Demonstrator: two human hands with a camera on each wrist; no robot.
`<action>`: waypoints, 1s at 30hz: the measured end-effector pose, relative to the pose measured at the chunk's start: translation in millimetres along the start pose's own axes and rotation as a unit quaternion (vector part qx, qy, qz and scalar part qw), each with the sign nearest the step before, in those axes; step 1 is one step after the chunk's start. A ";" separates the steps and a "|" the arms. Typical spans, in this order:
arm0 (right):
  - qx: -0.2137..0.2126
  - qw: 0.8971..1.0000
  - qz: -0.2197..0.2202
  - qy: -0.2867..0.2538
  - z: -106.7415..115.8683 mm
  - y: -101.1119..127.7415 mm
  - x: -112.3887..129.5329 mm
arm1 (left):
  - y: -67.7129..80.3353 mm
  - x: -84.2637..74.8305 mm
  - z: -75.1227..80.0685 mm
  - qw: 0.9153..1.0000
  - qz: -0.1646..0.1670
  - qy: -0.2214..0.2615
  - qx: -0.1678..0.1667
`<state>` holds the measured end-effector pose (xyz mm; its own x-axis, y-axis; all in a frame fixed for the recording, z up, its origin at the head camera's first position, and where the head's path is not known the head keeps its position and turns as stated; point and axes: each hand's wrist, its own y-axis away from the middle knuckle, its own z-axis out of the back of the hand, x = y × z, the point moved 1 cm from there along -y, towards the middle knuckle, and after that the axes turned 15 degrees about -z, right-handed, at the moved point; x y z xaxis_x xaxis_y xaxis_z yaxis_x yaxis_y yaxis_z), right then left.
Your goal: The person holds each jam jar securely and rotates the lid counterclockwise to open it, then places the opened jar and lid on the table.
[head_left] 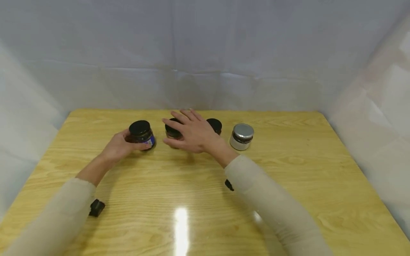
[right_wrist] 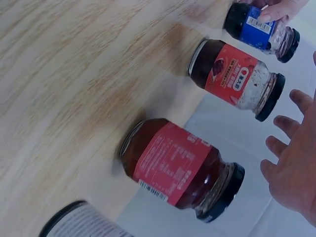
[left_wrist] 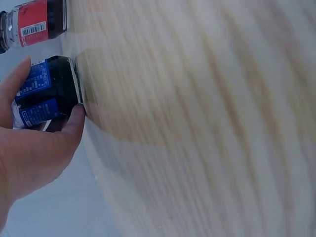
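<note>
In the head view my left hand (head_left: 116,147) grips a blue-labelled glass jar (head_left: 141,128) with a black lid, thumb on the near side. The left wrist view shows the fingers and thumb round this jar (left_wrist: 47,91), which stands upright on the table. My right hand (head_left: 195,134), fingers spread, is over a black-lidded jar (head_left: 173,134) and partly hides it. From the right wrist view, this is a part-filled jar with a red label (right_wrist: 229,74), and the fingers are apart from its lid. Another red-labelled jar (right_wrist: 173,163) with dark contents stands beside it, mostly hidden behind my right hand in the head view.
A jar with a silver lid and pale label (head_left: 241,137) stands at the right end of the row. The jars are on a wooden table (head_left: 160,177), near its far edge. A pale sheet (head_left: 198,46) hangs behind. Small black pieces (head_left: 96,207) show by both sleeves.
</note>
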<state>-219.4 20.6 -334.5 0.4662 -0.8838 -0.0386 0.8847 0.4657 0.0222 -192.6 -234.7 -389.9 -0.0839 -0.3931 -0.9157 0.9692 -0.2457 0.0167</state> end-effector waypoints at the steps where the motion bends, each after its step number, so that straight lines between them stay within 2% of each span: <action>1: -0.001 1.000 -0.001 0.001 0.5 1.3 -1.2 | 0.2 0.5 0.7 1.000 0.002 0.002 -0.001; 4: -0.009 1.000 -0.001 0.005 3.6 6.4 -5.4 | 1.3 1.8 1.0 1.000 -0.002 0.009 -0.010; 8: -0.025 1.000 0.010 0.011 11.5 14.8 -8.5 | 6.8 -0.6 -1.4 1.000 -0.014 -0.012 -0.021; 13: -0.053 0.998 0.034 0.028 28.8 28.6 -5.9 | 21.7 -11.6 -1.0 0.997 -0.032 -0.052 -0.053; 16: -0.063 0.996 0.049 0.030 39.0 39.9 -5.1 | 30.6 -21.7 -1.2 0.994 -0.056 -0.064 -0.065; 21: -0.074 0.994 0.076 0.009 49.9 62.5 -12.7 | 44.9 -41.4 -9.6 0.994 -0.078 -0.053 -0.059; 25: -0.107 0.989 0.100 -0.010 54.9 78.7 -24.4 | 55.8 -55.2 -19.5 0.994 -0.095 -0.031 -0.048; 30: -0.132 0.983 0.122 -0.029 55.3 95.4 -35.6 | 68.2 -66.6 -33.5 0.989 -0.141 0.011 -0.036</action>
<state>-151.7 94.0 -275.8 0.6704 -0.7419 -0.0080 0.7197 0.6529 -0.2360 -113.2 -195.6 -341.2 -0.3487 -0.2981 -0.8886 0.9220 -0.2792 -0.2682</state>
